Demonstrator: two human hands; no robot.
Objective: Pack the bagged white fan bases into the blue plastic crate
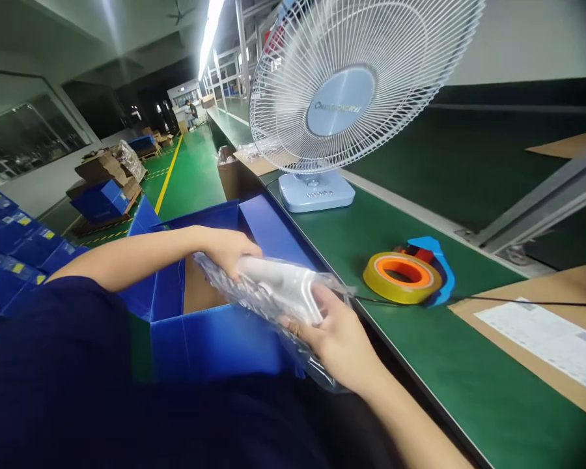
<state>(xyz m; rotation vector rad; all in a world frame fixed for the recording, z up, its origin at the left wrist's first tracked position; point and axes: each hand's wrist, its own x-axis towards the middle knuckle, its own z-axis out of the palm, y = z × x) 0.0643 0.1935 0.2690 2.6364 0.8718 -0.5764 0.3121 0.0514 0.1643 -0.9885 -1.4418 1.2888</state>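
Observation:
Both of my hands grip a whitish item in clear plastic wrap (278, 280), held at a slant over the near right edge of an open blue box (209, 348). My left hand (227, 251) is closed on its upper left end. At the lower right end, the fingers and thumb of my right hand (334, 332) close round it. Loose clear film hangs below the item, and what is inside the wrap is blurred. The box's flaps stand out, and its brown inside shows in part.
A desk fan (317, 192) stands on the green bench (342, 228). Nearer lie a yellow tape roll with a blue dispenser (403, 277) and a cardboard sheet with a white label (547, 339). Stacked blue boxes (10, 254) stand at left; a loaded pallet (107, 189) is behind.

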